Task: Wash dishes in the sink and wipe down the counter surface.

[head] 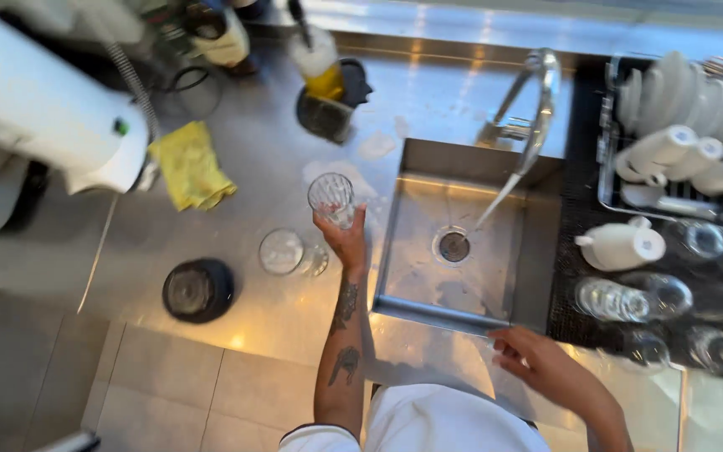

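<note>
Steel sink [428, 159] | left hand [346, 241] grip grasping glass [331, 199] | right hand [537, 360] released | yellow cloth [190, 166] near

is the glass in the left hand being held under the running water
No, the left hand holds the glass over the counter, left of the sink, away from the tap's stream.

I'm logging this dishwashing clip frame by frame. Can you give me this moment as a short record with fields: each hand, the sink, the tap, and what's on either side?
left hand: holds a clear drinking glass above the steel counter, left of the sink
right hand: empty, fingers spread, near the sink's front edge
sink: steel, nothing in it but the drain
tap: water streaming into the basin
left of sink: second clear glass, black round lid, yellow cloth
right of sink: dark mat with glasses; rack of white cups
</note>
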